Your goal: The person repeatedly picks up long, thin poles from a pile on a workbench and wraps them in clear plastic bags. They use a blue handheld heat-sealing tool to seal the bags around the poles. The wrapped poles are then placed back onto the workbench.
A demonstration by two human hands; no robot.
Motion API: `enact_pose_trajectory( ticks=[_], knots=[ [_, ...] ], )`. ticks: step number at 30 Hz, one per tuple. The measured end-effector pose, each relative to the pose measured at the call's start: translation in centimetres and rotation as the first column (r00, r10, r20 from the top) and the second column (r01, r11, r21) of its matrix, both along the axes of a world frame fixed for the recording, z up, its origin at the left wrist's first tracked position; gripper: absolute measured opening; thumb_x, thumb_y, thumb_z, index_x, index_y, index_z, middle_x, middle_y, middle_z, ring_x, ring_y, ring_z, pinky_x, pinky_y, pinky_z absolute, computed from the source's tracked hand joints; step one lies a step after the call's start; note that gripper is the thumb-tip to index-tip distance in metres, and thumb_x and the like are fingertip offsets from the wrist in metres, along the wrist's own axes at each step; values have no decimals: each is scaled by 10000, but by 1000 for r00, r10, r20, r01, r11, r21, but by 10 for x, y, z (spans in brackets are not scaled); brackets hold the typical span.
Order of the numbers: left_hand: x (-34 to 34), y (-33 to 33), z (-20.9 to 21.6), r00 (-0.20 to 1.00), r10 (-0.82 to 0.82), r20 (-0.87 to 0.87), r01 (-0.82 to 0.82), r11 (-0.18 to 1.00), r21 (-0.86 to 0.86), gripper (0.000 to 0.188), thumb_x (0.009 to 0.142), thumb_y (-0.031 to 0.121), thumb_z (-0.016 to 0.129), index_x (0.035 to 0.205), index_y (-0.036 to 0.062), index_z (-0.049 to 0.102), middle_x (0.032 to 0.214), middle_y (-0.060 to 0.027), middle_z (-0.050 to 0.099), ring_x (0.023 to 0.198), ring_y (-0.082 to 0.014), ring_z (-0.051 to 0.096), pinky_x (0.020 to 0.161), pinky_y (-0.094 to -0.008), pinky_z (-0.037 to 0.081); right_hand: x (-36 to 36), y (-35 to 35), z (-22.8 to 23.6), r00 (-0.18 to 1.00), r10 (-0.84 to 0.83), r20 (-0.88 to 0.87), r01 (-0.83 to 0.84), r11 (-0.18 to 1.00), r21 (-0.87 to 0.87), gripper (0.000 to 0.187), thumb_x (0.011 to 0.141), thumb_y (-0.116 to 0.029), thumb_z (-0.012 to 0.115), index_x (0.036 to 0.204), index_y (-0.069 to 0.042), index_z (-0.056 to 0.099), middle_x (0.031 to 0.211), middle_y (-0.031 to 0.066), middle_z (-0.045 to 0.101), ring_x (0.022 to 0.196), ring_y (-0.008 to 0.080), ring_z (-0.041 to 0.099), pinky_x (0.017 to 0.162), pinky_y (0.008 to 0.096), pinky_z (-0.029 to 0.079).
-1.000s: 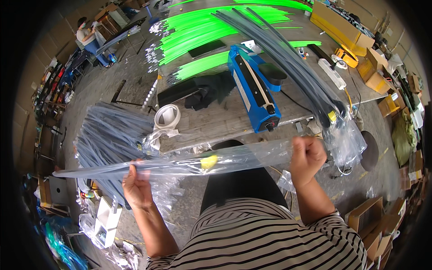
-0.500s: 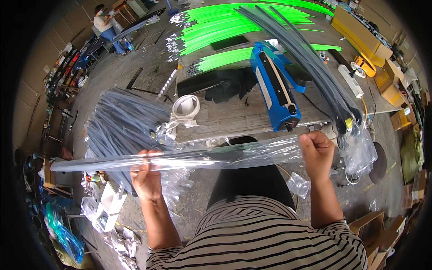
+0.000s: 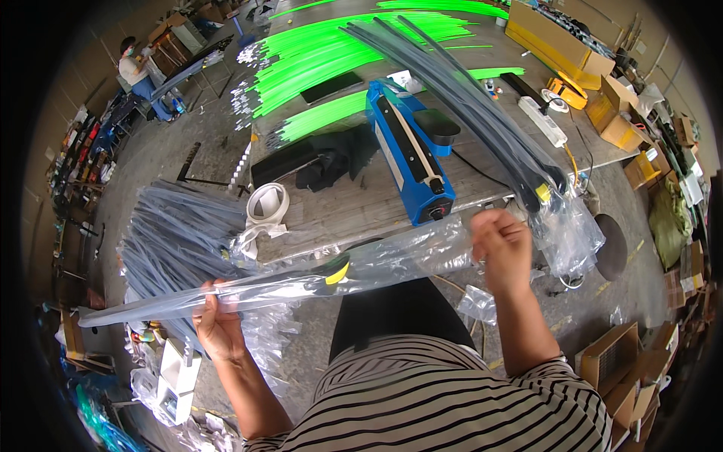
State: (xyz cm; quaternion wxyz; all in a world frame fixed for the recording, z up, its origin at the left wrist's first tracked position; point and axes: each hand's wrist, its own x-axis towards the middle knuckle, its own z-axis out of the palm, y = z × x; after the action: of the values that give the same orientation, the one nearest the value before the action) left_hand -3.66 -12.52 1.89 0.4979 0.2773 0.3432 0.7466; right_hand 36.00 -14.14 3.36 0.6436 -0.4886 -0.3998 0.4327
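- So it's a cluttered workshop, grey floor [image 3: 184, 135] with stuff stacked round the edges; a person in a light top [image 3: 134, 71] stands at the back left.
- Left, beside the worktop: big heap of long grey pieces [image 3: 177, 241] in clear plastic sleeves, loose sleeve ends poking out the bottom.
- Just below that, an open white box [image 3: 178, 388] on the floor; what's inside is too small to make out.
- Left hand [image 3: 220, 328]: grip pinching the long clear bag [image 3: 407, 258], thumb in front, fingers behind.
- The bag itself is held slantwise in front of the body, near the worktop's front edge. Inside there's something long and greyish, with a dark bit and a yellow patch [image 3: 337, 273] around the middle.
- White tape roll [image 3: 265, 218] sits at the worktop [image 3: 320, 215] corner, loose end trailing.
- Green rods [image 3: 354, 64] spread over the far part, blue sealer-looking machine [image 3: 410, 154] nearer the front.
- Right hand [image 3: 503, 245]: fingers curled right by the bag's wide end, kinda blurry, so can't tell if that grip is pinching plastic.
- Right side: more grey pieces in clear bags [image 3: 467, 98], plus a long cardboard box [image 3: 548, 51] packed with dark stuff.
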Motion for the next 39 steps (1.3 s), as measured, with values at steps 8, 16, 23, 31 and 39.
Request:
enact_pose_trajectory(
  ticks=[8,16,23,31,39],
  knots=[
    [14,12,-1,994,-111,-8,111,985,129,312,715,44,624,997,-35,515,950,-164,563,928,-312,542,834,-388,446,-17,12,16,986,-37,-162,21,995,-101,377,813,-313,572,974,24,522,762,62,575,670,104,540,534,233,445],
    [42,46,10,984,-168,-52,175,970,171,252,731,23,604,969,6,522,946,-156,574,948,-313,547,838,-384,445,-7,55,22,892,-127,433,185,978,-94,385,842,-254,534,555,-3,478,459,51,463,446,106,465,432,239,360],
    [80,92,-7,990,-140,-6,140,986,92,231,730,33,632,936,-4,536,949,-172,577,929,-336,558,784,-373,497,38,129,-1,431,-375,820,231,925,301,344,818,-238,534,597,23,498,592,227,510,565,395,505,497,409,395],
    [114,123,-14,991,-132,33,131,991,41,167,759,28,605,908,-5,537,945,-162,574,893,-283,579,743,-341,521,66,169,-7,329,-237,914,327,937,125,386,824,-332,496,647,7,550,664,232,558,685,412,537,608,459,427],
    [122,136,-17,991,-108,74,105,994,45,177,751,26,616,902,0,527,935,-172,577,876,-250,581,734,-349,526,72,183,-5,368,-151,918,371,929,4,394,811,-374,502,699,-7,591,705,221,579,719,392,554,644,441,439]
  ],
)
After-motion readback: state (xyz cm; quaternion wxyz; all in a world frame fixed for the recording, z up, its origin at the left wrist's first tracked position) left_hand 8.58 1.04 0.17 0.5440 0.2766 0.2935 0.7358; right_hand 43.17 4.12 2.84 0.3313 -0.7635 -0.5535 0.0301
